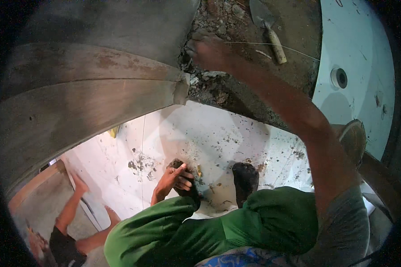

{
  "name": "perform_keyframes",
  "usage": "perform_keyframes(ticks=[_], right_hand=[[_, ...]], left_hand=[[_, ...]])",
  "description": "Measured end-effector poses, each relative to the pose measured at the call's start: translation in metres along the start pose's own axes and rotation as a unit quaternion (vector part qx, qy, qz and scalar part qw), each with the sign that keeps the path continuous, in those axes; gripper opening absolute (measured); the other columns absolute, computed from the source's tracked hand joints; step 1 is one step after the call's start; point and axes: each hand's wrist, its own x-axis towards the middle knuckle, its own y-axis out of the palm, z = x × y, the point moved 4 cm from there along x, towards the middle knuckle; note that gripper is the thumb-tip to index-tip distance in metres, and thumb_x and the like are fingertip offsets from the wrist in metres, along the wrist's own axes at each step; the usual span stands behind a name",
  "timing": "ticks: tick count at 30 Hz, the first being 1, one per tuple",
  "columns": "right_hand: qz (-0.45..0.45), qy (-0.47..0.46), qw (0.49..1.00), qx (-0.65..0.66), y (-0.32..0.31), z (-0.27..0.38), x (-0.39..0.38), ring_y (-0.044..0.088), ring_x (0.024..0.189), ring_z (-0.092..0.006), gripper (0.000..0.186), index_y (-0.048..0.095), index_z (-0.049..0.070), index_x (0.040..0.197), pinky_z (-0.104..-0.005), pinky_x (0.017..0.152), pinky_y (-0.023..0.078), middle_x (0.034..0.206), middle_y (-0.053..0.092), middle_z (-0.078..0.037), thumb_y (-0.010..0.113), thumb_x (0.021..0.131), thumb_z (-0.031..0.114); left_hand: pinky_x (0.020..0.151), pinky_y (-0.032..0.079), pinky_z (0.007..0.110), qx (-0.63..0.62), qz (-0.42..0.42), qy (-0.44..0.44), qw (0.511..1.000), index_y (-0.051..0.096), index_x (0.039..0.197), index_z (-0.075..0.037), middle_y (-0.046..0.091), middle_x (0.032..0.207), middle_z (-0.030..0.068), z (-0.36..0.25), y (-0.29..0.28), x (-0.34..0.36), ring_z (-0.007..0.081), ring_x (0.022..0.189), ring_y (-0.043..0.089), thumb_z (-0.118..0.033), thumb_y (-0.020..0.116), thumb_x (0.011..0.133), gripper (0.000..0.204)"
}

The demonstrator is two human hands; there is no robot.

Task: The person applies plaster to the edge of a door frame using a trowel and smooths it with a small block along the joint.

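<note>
My right hand [207, 50] reaches forward to the broken mortar and rubble [223, 22], at the edge of a grey slab [116, 26]. Its fingers are dark and blurred against the debris, so I cannot see whether they grip anything. A trowel [275, 43] with a pale, worn handle lies on the rough ledge to the right of that hand. Beside my left knee, above my dark shoe, my left hand [176, 179] hangs with its fingers apart and nothing visible in it.
A thin string [298, 53] runs across the ledge. Crumbs of mortar are scattered over the white floor [209, 129]. At right, a round pipe end [339, 78] stands out on a pale surface. Another person's bare leg [69, 204] shows at lower left.
</note>
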Motion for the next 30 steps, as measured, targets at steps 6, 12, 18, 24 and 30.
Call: perform_keyframes(ticks=[6, 12, 18, 24, 30], right_hand=[[0.116, -0.009, 0.993, -0.008, 0.007, 0.033, 0.035, 0.072, 0.104, -0.0359, 0.032, 0.071, 0.000, 0.114, -0.0540, 0.092, 0.059, 0.107, 0.072, -0.020, 0.075, 0.093, 0.025], [0.144, 0.033, 0.989, -0.006, 0.021, 0.035, 0.034, 0.073, 0.097, -0.0390, 0.030, 0.076, 0.000, 0.103, -0.0505, 0.084, 0.061, 0.096, 0.073, -0.022, 0.077, 0.090, 0.027], [-0.063, -0.177, 0.982, -0.019, 0.036, -0.038, 0.021, 0.069, 0.087, -0.0397, 0.032, 0.070, 0.002, 0.103, -0.0530, 0.078, 0.057, 0.091, 0.067, -0.019, 0.073, 0.093, 0.033], [0.069, -0.156, 0.971, 0.166, 0.032, -0.058, 0.006, 0.066, 0.083, -0.0411, 0.035, 0.065, 0.004, 0.101, -0.0530, 0.077, 0.054, 0.086, 0.065, -0.018, 0.075, 0.091, 0.036], [-0.048, -0.054, 0.994, 0.079, -0.087, -0.064, -0.010, 0.065, 0.083, -0.0379, 0.032, 0.065, 0.003, 0.102, -0.0506, 0.077, 0.054, 0.090, 0.065, -0.017, 0.071, 0.093, 0.033]], left_hand=[[0.064, 0.060, 0.032, -0.066, -0.043, 0.048, 0.996, 0.077, 0.106, 0.005, 0.076, 0.076, 0.0135, 0.020, 0.000, -0.005, 0.0223, 0.060, 0.072, -0.062, 0.057, 0.105, 0.071], [0.061, 0.061, 0.032, -0.080, -0.085, 0.063, 0.991, 0.076, 0.103, 0.007, 0.075, 0.074, 0.0123, 0.021, 0.000, -0.012, 0.0208, 0.061, 0.072, -0.060, 0.055, 0.107, 0.069], [0.056, 0.059, 0.028, -0.088, -0.047, 0.055, 0.994, 0.076, 0.096, 0.004, 0.074, 0.069, 0.0103, 0.017, -0.008, -0.004, 0.0183, 0.056, 0.070, -0.057, 0.060, 0.106, 0.063], [0.061, 0.061, 0.030, -0.051, -0.083, 0.058, 0.994, 0.077, 0.099, 0.005, 0.076, 0.074, 0.0122, 0.029, -0.010, -0.009, 0.0210, 0.060, 0.072, -0.063, 0.060, 0.103, 0.070], [0.058, 0.060, 0.031, -0.034, -0.066, 0.057, 0.996, 0.077, 0.099, 0.004, 0.074, 0.071, 0.0109, 0.023, -0.001, -0.009, 0.0204, 0.055, 0.070, -0.063, 0.061, 0.103, 0.069]])
